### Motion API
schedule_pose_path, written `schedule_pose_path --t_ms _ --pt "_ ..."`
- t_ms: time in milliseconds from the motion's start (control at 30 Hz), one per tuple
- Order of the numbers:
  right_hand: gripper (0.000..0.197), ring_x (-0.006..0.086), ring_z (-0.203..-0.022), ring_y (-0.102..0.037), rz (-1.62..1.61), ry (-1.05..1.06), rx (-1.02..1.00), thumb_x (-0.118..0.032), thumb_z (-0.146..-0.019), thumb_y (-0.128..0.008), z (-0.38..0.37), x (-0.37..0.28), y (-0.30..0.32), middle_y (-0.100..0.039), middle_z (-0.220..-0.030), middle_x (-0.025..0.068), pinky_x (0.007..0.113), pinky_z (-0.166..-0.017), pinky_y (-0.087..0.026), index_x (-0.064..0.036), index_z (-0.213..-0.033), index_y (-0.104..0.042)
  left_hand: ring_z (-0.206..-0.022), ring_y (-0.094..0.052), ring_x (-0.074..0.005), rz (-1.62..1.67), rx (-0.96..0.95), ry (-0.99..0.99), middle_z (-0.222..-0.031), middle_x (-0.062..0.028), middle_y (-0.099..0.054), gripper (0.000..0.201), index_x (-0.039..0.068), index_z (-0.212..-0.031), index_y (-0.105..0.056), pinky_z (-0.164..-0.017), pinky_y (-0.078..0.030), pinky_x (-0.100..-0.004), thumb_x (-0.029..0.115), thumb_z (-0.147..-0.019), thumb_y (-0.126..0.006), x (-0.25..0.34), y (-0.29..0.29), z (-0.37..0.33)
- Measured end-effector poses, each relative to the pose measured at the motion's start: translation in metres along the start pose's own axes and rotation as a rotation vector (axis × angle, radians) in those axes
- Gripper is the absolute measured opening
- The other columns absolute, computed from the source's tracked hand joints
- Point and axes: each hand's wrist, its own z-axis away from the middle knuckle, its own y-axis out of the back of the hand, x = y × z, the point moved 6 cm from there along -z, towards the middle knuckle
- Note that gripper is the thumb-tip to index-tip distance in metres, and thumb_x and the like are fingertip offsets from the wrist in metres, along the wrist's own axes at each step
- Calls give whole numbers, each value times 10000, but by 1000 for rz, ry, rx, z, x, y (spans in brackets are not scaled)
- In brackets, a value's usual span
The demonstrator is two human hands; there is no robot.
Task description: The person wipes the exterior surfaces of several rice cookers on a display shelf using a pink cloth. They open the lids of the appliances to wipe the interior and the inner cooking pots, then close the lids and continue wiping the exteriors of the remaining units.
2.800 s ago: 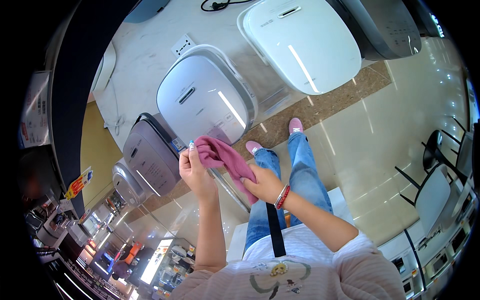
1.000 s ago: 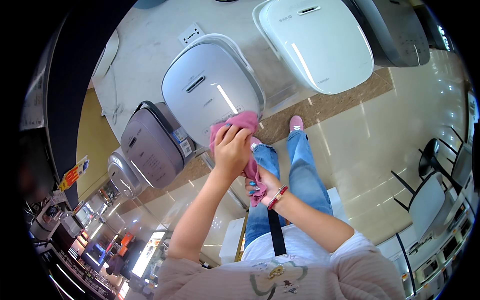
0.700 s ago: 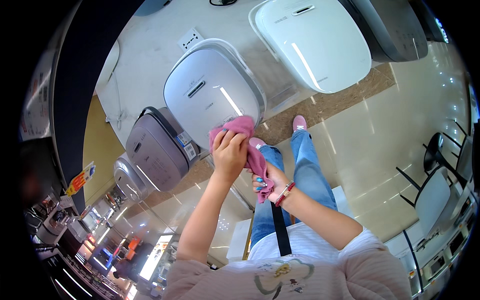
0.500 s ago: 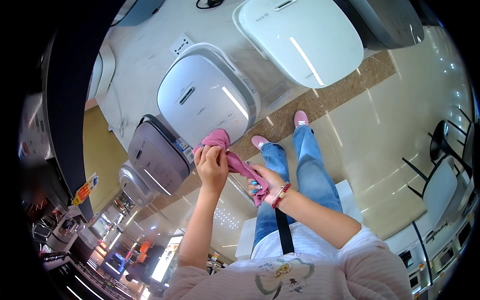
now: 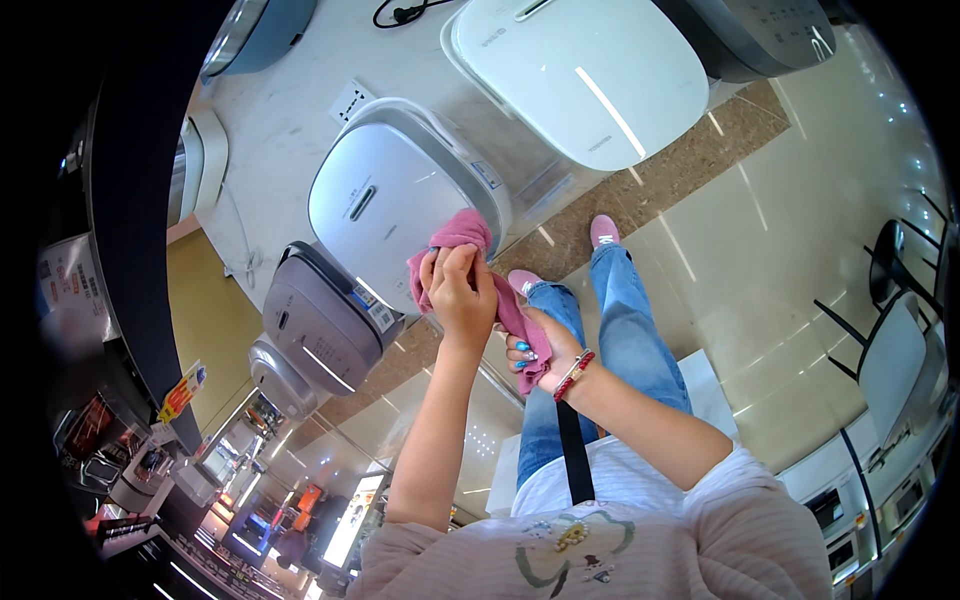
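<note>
A pink cloth (image 5: 463, 231) is bunched under the fingers of my left hand (image 5: 460, 296), pressed against the near right part of a silver-white rice cooker (image 5: 385, 205). The cloth's other end hangs down to my right hand (image 5: 550, 348), whose fingers are wrapped round it in front of my jeans. Blue nail polish shows on the right fingers, and a red bracelet circles that wrist. The cooker's lid is down, and the cloth and left hand hide part of its front.
Left of that cooker stand a grey-purple rice cooker (image 5: 315, 318) and a smaller silver one (image 5: 283, 378). A white cooker (image 5: 585, 75) and a dark grey one (image 5: 765, 38) are on the right. A socket plate (image 5: 351, 101) is set in the marble counter (image 5: 270, 125). White chairs (image 5: 893, 355) stand far right.
My left hand has slid the cloth right and slightly up along the silver-white cooker's front. The right hand still grips the other end, slightly lower in the picture. The view has shifted a little.
</note>
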Motion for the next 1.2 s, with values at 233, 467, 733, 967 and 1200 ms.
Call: schedule_pose_path --t_ms 233,467,733,967,1200 --pt "353 82 -428 -359 22 -80 31 -331 -891 -438 -9 20 13 -430 -553 -2 225 -471 -314 6 -933 -531 -758 -573 -254 -5 -122 -78 -763 -84 -588 245 54 -893 -518 -823 -382 -379 -28 -694 -635 -19 25 19" --pt "227 86 -446 -393 89 -79 -25 -308 -875 -500 -22 18 -7 -458 -579 1 237 -430 -336 -82 -880 -519 -717 -570 -224 -134 -39 108 -747 -76 -606 202 38 -903 -525 -803 -365 -338 23 -736 -638 -51 42 6" --pt "262 75 -470 -408 209 -8 -40 -325 -886 -503 -35 19 -62 -465 -597 -5 225 -447 -347 -64 -874 -524 -826 -597 -244 -313 75 353 -805 -118 -627 199 3 -964 -500 -843 -371 -354 84 -801 -580 -87 65 -2" --pt "221 73 -437 -363 93 -51 27 -304 -876 -489 -30 19 -17 -427 -573 -19 228 -418 -300 -87 -880 -529 -954 -560 -235 -29 114 614 -977 -192 -541 199 -44 -1002 -449 -837 -422 -318 47 -844 -528 -61 52 52" --pt "237 65 -426 -323 73 -11 137 -329 -876 -461 -17 10 41 -387 -546 -31 215 -408 -245 -103 -884 -530 -732 -486 -321 19 -113 60 -792 -137 -522 274 17 -943 -517 -713 -371 -407 49 -689 -614 4 15 1"
